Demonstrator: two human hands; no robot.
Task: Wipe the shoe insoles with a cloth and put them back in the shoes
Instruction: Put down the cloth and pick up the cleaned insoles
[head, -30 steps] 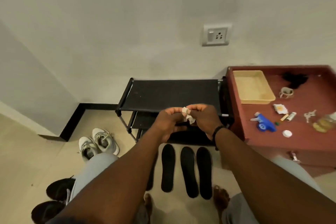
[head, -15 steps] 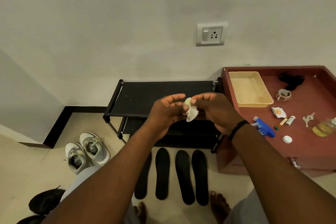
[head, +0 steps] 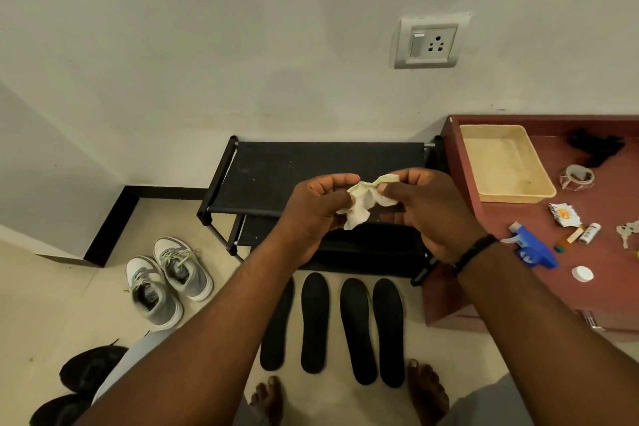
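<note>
Grey shoes (head: 169,282) stand on the floor at left. The left hand (head: 316,207) and right hand (head: 427,207) each keep a pinching grip on the crumpled cloth (head: 363,199), above four black insoles (head: 333,325) lying side by side.

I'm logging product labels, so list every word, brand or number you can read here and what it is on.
None can be read.
White and orange sachet: print too blurred.
Small white tube: marks too small.
Blue spray head: white marking, unreadable.
Grey shoes: no legible brand.
Wall socket: no text visible.
</note>
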